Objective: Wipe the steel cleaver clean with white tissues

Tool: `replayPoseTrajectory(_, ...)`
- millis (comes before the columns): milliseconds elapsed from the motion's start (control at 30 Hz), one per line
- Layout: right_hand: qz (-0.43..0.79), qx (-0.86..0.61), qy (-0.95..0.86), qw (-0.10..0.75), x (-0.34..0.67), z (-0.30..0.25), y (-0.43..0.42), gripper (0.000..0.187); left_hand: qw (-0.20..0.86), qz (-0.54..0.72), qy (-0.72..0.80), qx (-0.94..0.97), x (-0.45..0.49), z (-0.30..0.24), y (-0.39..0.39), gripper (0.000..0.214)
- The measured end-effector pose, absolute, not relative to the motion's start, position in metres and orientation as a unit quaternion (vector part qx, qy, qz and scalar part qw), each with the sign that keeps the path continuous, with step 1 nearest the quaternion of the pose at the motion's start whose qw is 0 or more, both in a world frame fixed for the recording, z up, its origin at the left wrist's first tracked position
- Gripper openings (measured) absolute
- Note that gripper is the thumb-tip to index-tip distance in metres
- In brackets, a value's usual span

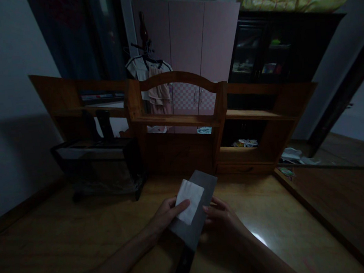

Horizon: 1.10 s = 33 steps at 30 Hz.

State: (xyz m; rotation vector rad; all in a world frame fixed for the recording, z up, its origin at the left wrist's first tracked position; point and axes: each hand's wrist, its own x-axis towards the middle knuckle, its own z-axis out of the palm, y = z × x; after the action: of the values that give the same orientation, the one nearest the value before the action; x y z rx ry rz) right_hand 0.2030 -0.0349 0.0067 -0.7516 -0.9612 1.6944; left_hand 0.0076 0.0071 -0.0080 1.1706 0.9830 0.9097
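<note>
Although the light was poor, the cleaver (192, 234) showed plainly between both hands over the wooden tabletop (123, 235), its broad blade tilted away from the person and its black handle (182, 268) running down toward the bottom edge of the view. The left hand (168, 216) pinned a white sheet (190, 198), tissue by its look, flat to the blade with the thumb, its other fingers out of sight behind. The right hand (222, 218) was half curled, fingertips at the blade's right side; whether they gripped or merely steadied it, I could not tell. To judge by its breadth, the blade was stiff and fairly heavy toward the far end, smooth enough to slip, whereas the sheet seemed light, soft and easily torn. The handle looked the safest hold, with flat faces the next best, since either long edge might have been sharp. No brand, label or lettering was legible on the blade or handle.
</note>
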Motion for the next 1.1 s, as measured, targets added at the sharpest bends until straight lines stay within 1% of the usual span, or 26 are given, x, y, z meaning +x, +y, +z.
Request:
replayPoseTrajectory(200, 0.708, -0.313, -0.384, 0.503, 0.203, 0.007, -0.034, 0.036, 0.642, 0.382, 0.413, 0.521, 0.005, -0.012, 0.009, 0.047)
replayPoseTrajectory(367, 0.704, -0.313, -0.384, 0.509, 0.200, 0.015, -0.037, 0.037, 0.642, 0.381, 0.415, 0.520, 0.005, -0.012, 0.009, 0.049)
replayPoseTrajectory(533, 0.695, -0.310, -0.411, 0.502, 0.205, 0.017, -0.036, 0.033, 0.640, 0.376, 0.415, 0.526, 0.005, -0.012, 0.008, 0.048)
replayPoseTrajectory(833, 0.692, -0.319, -0.405, 0.505, 0.204, 0.024, -0.040, 0.031, 0.637, 0.306, 0.424, 0.566, -0.003, -0.009, 0.009, 0.053)
replayPoseTrajectory(967, 0.691, -0.319, -0.406, 0.505, 0.203, 0.027, -0.041, 0.030, 0.630, 0.312, 0.423, 0.572, -0.002, -0.009, 0.009, 0.053)
replayPoseTrajectory(1100, 0.690, -0.321, -0.406, 0.506, 0.205, 0.023, -0.038, 0.029, 0.647, 0.320, 0.412, 0.556, -0.001, -0.007, 0.006, 0.050)
